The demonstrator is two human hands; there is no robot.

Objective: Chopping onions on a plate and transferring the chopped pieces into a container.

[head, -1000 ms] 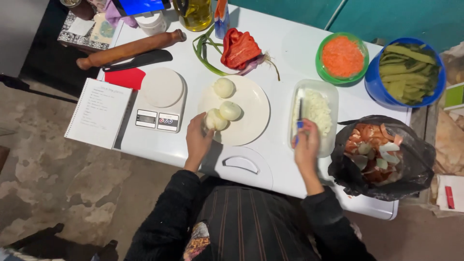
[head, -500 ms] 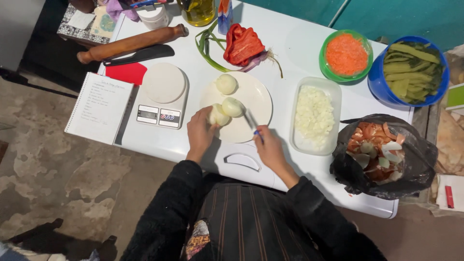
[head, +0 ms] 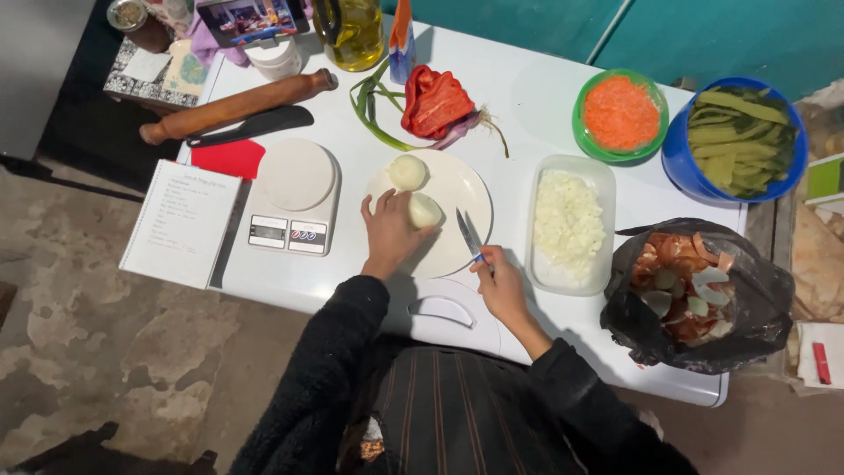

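A white round plate (head: 459, 189) lies on the white table (head: 527, 105). On it sit two peeled onions: one (head: 408, 171) at the far left, another (head: 425, 210) nearer me. My left hand (head: 387, 229) rests on the nearer onion and holds it on the plate. My right hand (head: 501, 283) grips a small knife (head: 469, 235) by its blue handle, blade pointing away from me over the plate's right edge. A clear rectangular tub of chopped onion (head: 567, 220) stands just right of the plate.
A kitchen scale (head: 293, 195), open notebook (head: 182, 222), rolling pin (head: 236, 105) and black knife (head: 251, 126) lie left. Red pepper (head: 435, 101) and oil bottle (head: 354, 31) at the back. Green bowl of grated carrot (head: 621, 112), blue bowl of green strips (head: 737, 141), black bag of peelings (head: 699, 295) at right.
My right hand left the tub of chopped onion and came to the plate with the knife. My left hand stayed on the nearer onion.
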